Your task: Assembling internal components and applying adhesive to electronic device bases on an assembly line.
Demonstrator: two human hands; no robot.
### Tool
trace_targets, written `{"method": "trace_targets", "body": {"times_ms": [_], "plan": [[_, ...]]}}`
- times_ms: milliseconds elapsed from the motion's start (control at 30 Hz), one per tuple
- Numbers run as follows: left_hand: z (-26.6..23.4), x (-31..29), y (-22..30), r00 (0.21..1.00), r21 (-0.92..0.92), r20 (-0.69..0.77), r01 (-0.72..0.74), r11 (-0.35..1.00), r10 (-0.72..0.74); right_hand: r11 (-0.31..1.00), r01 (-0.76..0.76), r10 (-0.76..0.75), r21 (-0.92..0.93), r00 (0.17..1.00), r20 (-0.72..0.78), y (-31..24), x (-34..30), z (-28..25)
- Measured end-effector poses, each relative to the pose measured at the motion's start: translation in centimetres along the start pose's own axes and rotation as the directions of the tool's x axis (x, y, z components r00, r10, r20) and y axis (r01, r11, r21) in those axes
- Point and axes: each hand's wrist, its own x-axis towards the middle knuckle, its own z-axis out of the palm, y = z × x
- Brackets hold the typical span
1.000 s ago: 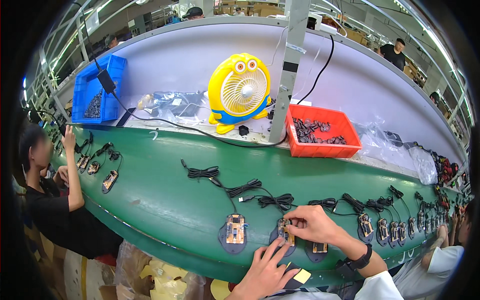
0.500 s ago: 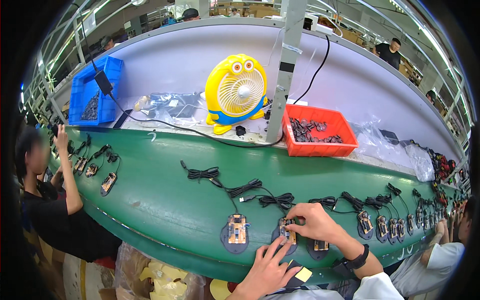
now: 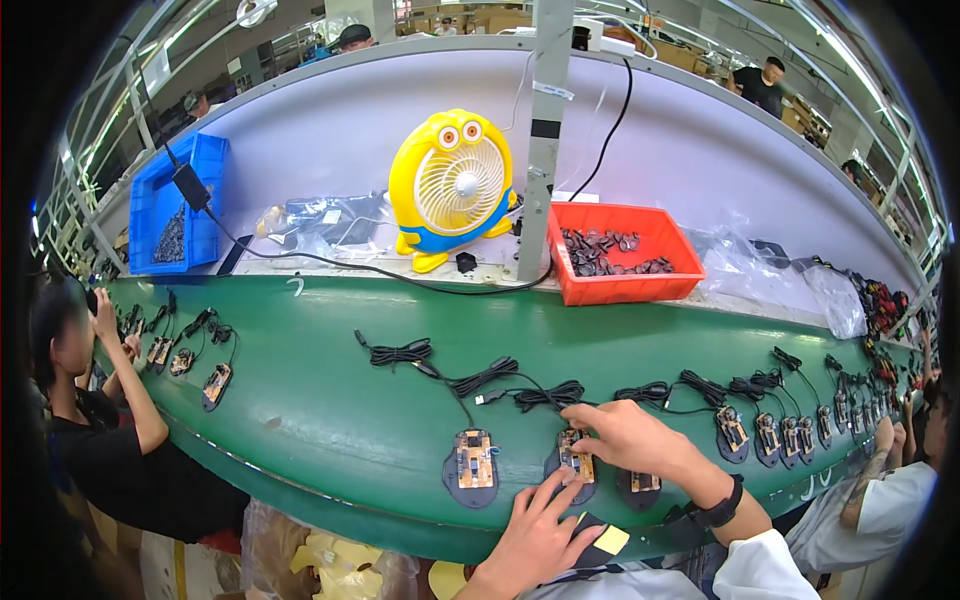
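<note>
An opened computer mouse (image 3: 578,464), a dark base with a tan circuit board, lies on the green belt before me. From below, my left hand (image 3: 533,540) rests stretched fingertips on the board's lower end, fingers apart. My right hand (image 3: 628,438) reaches over the upper end, thumb and index finger bent together there; whatever they pinch is hidden. Left of it lies another opened mouse (image 3: 471,466), untouched. A third mouse base (image 3: 638,484) is partly under my right wrist. Beside my left thumb is a dark piece with a yellow patch (image 3: 611,540).
Coiled black cables (image 3: 550,396) lie beyond the mice. A red bin (image 3: 630,290) of small dark parts, a yellow fan (image 3: 455,190) and a blue bin (image 3: 205,245) stand behind the belt. More mice (image 3: 733,436) line the right. Co-workers sit at both sides.
My right index finger has straightened slightly across the board's upper end and the thumb has shifted up. My left hand stays on the same mouse. The view has turned slightly.
</note>
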Motion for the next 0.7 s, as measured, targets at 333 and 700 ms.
{"method": "trace_targets", "body": {"times_ms": [333, 700], "plan": [[-2.0, -1.2, -0.7, 0.996, -0.138, -0.044, 0.073, 0.988, -0.08, 0.979, 0.188, -0.148, 0.076, 0.919, -0.366, 1.3, -1.3, 3.3], [-1.0, -0.1, 0.5, 0.998, 0.02, 0.068, -0.015, 1.0, 0.014, 0.987, 0.101, -0.09, 0.127, 0.992, -0.091, 0.4, -0.9, 2.1]]}}
